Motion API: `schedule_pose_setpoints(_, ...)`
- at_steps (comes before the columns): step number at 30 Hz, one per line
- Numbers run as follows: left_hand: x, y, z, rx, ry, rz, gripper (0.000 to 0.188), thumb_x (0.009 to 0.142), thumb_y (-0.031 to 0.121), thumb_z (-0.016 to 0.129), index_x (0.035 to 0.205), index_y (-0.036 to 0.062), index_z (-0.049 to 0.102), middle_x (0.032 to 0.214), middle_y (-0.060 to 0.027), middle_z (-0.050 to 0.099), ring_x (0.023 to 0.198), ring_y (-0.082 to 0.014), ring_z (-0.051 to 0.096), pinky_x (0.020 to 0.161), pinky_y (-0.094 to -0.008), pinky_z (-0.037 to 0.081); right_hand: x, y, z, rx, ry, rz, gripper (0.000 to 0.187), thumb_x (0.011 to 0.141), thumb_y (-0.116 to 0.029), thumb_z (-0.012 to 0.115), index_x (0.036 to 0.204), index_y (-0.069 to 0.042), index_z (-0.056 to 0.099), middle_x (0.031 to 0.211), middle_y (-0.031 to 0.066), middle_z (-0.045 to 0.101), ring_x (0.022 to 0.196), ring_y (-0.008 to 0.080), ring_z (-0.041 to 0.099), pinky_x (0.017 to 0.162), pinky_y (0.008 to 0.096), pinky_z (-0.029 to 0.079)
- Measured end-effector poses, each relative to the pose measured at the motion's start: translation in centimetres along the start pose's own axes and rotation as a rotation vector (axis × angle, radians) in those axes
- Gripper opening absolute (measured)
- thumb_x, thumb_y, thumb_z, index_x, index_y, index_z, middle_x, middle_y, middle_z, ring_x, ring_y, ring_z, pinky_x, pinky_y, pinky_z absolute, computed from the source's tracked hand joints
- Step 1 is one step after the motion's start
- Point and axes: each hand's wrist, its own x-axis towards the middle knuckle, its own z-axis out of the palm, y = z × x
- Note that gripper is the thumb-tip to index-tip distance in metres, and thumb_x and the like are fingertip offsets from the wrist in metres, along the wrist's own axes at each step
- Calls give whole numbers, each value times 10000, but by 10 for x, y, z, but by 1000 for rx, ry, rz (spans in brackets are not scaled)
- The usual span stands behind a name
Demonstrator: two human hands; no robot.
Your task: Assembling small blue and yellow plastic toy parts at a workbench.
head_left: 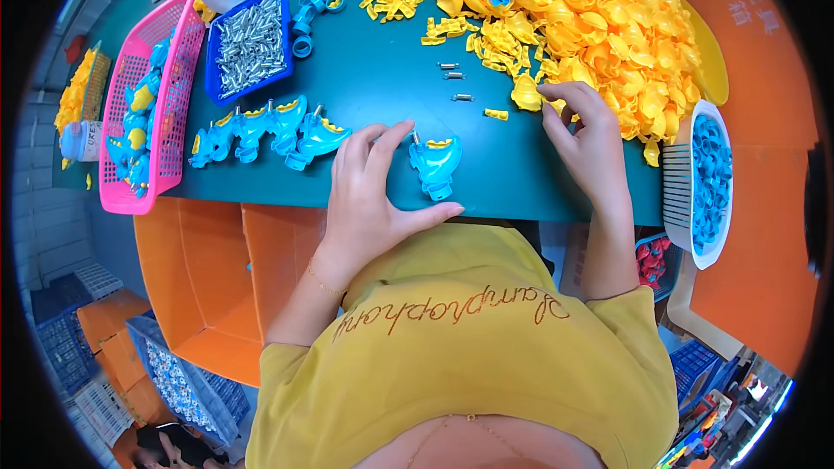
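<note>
My left hand (369,182) rests at the table's front edge, thumb and fingers spread around a blue plastic toy part (434,165). A small metal spring stands up at that part's left, beside my index fingertip; I cannot tell whether they touch. Inside the blue part a yellow piece shows along the top. My right hand (586,130) reaches to the edge of the yellow pile, index finger and thumb closed at the rim of a curved yellow shell (526,92). To the left stands a row of similar blue parts (287,126) with yellow inserts and upright springs.
Yellow shells (591,35) heap at the back right. Three loose springs (454,75) and a small yellow piece (496,115) lie mid-table. A blue tray (211,65) holds springs; a pink basket (165,148) holds blue-yellow parts. A white basket (678,191) of blue rings stands right.
</note>
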Motion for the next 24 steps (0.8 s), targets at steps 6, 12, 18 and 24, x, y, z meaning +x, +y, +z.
schedule_pose_setpoints(6, 3, -4, 8, 18, -59, 70, 790, 669, 470, 942, 1297, 83, 658, 1174, -80, 679, 1073, -276, 600, 955, -413, 456, 5, 4, 3, -231, -20, -206, 252, 915, -152, 750, 1137, -31, 742, 1104, 117, 721, 1032, 298, 677, 895, 382, 544)
schedule_pose_setpoints(12, 1, 0, 14, 17, -9, 81, 741, 666, 436, 941, 1264, 86, 679, 1079, -46, 715, 954, -251, 617, 869, -384, 446, 12, 10, 16, -316, -11, -142, 261, 900, -208, 789, 1052, 1, 751, 1074, 135, 719, 1008, 315, 680, 891, 391, 545)
schedule_pose_setpoints(18, -4, 2, 21, 30, 38, 47, 752, 643, 405, 947, 1269, 93, 671, 1070, -31, 713, 883, -227, 607, 796, -372, 424, -21, -25, 21, 690, -233, 293, 103, 934, -101, 781, 932, 1, 771, 887, 11, 717, 809, 75, 654, 721, 224, 489)
schedule_pose_setpoints(24, -7, 6, 29, 34, 37, -35, 760, 635, 375, 945, 1284, 94, 664, 1066, -18, 711, 849, -213, 611, 786, -359, 416, -50, -44, 51, 1040, -441, 556, 229, 958, -137, 774, 1107, 36, 757, 869, 51, 746, 707, 72, 675, 584, 200, 470)
